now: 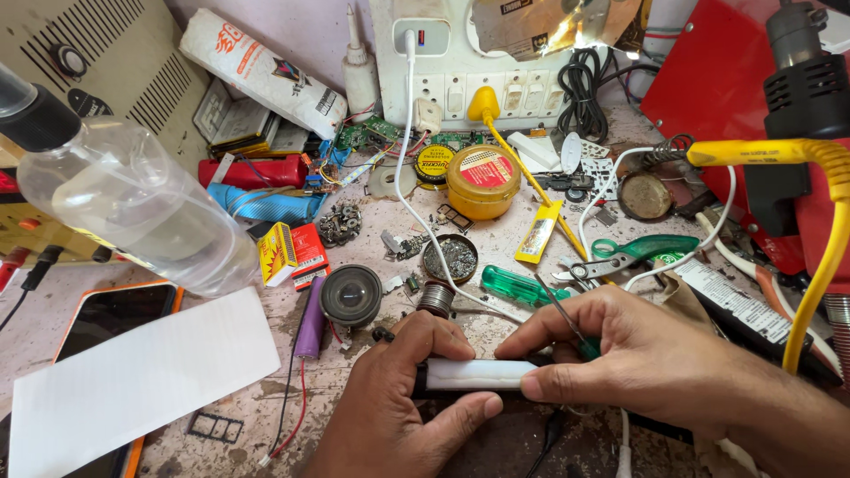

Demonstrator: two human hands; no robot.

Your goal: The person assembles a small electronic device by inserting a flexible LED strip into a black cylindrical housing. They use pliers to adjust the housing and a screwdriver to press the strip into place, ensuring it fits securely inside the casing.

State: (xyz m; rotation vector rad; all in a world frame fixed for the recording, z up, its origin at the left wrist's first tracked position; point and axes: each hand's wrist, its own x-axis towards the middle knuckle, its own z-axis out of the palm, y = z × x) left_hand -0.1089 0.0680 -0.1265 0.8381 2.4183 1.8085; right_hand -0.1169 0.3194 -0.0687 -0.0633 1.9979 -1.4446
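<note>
We grip the small white bar-shaped device (478,373) low at the bench's front edge, left hand (403,407) pinching one end, right hand (637,358) the other, tweezers (560,312) tucked in our right fingers. It seems light, rigid, smooth-sided, perhaps slippery; its long edges suit holding.

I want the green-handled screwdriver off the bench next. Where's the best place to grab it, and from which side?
Take the green-handled screwdriver by its translucent green handle, coming down from above on its left half. It lies flat and roughly level, and that end is bare. The shaft end runs toward the right hand and the scissors, so a grip there would probably be crowded.
</note>
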